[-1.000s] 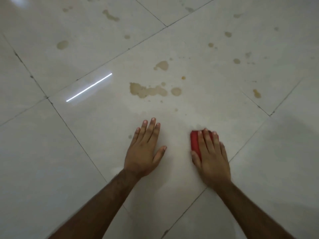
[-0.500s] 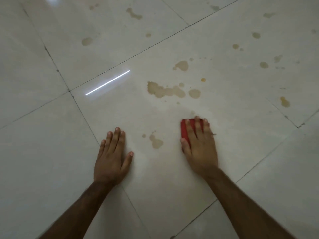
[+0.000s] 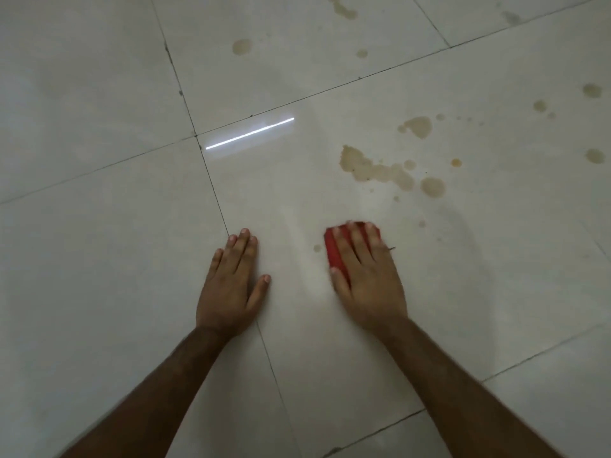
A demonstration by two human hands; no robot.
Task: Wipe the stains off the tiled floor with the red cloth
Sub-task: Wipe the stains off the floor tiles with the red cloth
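Folded red cloth (image 3: 335, 256) (mostly hidden, seemingly) pressed under flat right hand (image 3: 367, 279); left hand (image 3: 231, 285) splayed at nine o'clock.

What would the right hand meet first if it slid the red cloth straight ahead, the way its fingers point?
Probably the large irregular stain. The right hand presses the red cloth flat, fingers pointing up the frame; only bare tile shows between.
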